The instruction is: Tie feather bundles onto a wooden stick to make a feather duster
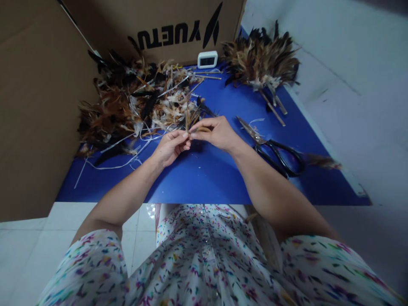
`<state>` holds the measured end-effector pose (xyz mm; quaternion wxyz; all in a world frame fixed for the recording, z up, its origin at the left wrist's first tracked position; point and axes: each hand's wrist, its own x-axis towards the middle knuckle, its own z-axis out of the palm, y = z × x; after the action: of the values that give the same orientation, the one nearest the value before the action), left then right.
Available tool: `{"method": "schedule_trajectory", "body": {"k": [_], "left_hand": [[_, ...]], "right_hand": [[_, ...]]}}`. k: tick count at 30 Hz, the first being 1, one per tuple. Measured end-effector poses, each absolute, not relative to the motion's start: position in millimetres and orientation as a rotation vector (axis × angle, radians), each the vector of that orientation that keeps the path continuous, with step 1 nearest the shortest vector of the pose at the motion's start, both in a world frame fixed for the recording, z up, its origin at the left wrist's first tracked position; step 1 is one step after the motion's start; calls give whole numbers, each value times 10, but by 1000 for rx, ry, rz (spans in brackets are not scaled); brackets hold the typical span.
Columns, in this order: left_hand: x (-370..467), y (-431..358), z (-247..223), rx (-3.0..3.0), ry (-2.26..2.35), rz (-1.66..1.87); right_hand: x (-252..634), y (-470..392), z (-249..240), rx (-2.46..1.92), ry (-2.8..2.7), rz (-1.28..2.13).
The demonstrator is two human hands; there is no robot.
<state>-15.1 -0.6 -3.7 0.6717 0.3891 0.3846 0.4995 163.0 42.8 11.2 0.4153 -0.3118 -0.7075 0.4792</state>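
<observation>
My left hand (174,145) pinches the base of a small bunch of brown feathers (191,119) that points up and away from me. Right beside it, fingertip to fingertip, my right hand (215,131) is closed on a brown feather (205,129) whose length shows between the fingers. Just beyond both hands spreads a large heap of loose brown, black and white feathers (114,102). White plastic strips (127,163) trail out of the heap to the left of my left hand.
Black-handled scissors (274,153) lie on the blue table (204,182) at right, blades pointing away, with a loose feather (321,161) past them. Finished-looking feather dusters (263,59) with thin sticks lie back right. A white digital clock (207,60) stands before a cardboard box (178,17).
</observation>
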Motion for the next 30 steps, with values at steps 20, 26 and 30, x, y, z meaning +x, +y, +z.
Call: {"method": "schedule_trajectory", "body": {"k": [20,26,30], "left_hand": [[-126,-38,-74,1047,989,1144],[-131,-31,-81,1013,970,1119],[-137,-27,-93,1004,990,1097]], "right_hand": [[1581,368,166,-820,-1607,1265],[1589,387,142,-829,-1680,1201],[1589,379,159,-859,-1727,1138]]}}
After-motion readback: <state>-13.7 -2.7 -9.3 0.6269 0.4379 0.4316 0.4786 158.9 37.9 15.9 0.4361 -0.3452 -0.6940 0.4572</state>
